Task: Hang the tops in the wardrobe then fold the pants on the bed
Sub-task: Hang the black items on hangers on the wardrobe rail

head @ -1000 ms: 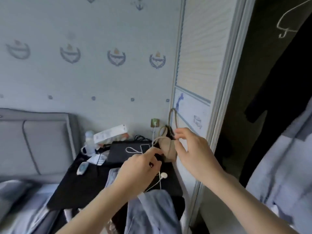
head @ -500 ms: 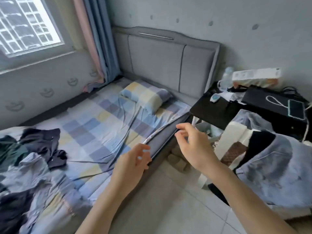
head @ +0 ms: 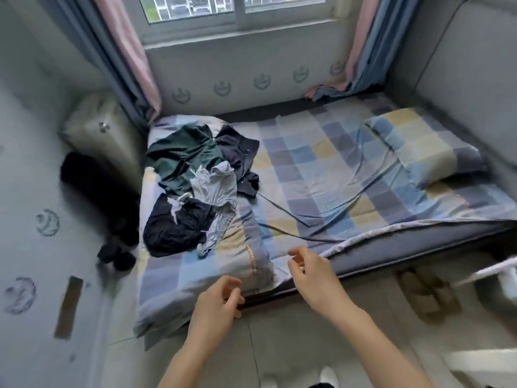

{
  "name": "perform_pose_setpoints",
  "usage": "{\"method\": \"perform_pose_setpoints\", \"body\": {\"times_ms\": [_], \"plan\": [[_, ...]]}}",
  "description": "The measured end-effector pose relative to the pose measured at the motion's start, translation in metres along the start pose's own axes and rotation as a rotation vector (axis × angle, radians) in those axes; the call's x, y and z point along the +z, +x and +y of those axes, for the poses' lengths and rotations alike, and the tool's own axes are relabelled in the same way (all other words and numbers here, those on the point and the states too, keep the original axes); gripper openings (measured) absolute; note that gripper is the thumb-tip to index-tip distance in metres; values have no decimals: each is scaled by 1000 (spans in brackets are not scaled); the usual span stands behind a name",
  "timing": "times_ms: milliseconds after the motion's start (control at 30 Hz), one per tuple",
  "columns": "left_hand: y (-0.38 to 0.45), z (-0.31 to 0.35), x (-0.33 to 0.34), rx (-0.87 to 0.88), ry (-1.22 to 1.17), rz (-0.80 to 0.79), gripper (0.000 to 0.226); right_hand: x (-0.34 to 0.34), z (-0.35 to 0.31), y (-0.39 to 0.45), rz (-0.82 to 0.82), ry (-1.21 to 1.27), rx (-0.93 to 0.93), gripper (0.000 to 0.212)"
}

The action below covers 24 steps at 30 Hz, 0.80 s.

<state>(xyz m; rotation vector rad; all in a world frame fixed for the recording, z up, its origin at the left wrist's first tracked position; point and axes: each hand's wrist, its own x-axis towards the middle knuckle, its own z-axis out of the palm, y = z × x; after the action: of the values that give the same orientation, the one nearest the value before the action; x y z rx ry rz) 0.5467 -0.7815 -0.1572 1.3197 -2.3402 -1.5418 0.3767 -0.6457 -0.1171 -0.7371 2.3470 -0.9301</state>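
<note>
A bed point(head: 321, 175) with a checked blue, yellow and grey sheet filled the middle of the view, a pillow point(head: 425, 147) in matching fabric at its right end. A window point(head: 237, 9) stood behind it, with pink and blue curtains point(head: 131, 65) hanging on both sides. A pale case point(head: 103, 133) and a dark bag point(head: 95, 189) stood on the floor left of the bed. The heap of clothes point(head: 195, 189), dark green, navy, grey and black pieces tangled together, lay on the left part of the sheet; tops and pants could not be told apart. Nothing lay between the hands and the heap. The left hand point(head: 215, 306) hovered at the bed's near edge, fingers loosely curled, holding nothing. The right hand point(head: 313, 273) hovered beside it over the sheet's hem, fingers slack and empty.
</note>
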Motion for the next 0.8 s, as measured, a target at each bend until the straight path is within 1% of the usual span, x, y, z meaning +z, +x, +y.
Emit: {"method": "perform_pose_setpoints", "body": {"times_ms": [200,300,400,500,633,700,800], "plan": [[52,-37,-39,-166,-70,65,17,49,-22,64,-137,-70,-23,17],[88,-43,-46,-231,-75,70,16,65,-29,111,-213,-101,-49,19],[135,-47,-51,-289,-67,79,18,77,-34,173,-288,-102,-67,21],[179,-55,-59,-379,-40,59,20,89,-41,234,-330,-115,-71,22],[246,-78,-74,-444,41,26,14,122,-48,314,-380,-192,-92,11],[277,-92,-81,-465,84,9,16,141,-49,346,-408,-234,-99,16],[334,-129,-89,-512,113,-38,24,189,-44,400,-462,-292,-112,19]]}}
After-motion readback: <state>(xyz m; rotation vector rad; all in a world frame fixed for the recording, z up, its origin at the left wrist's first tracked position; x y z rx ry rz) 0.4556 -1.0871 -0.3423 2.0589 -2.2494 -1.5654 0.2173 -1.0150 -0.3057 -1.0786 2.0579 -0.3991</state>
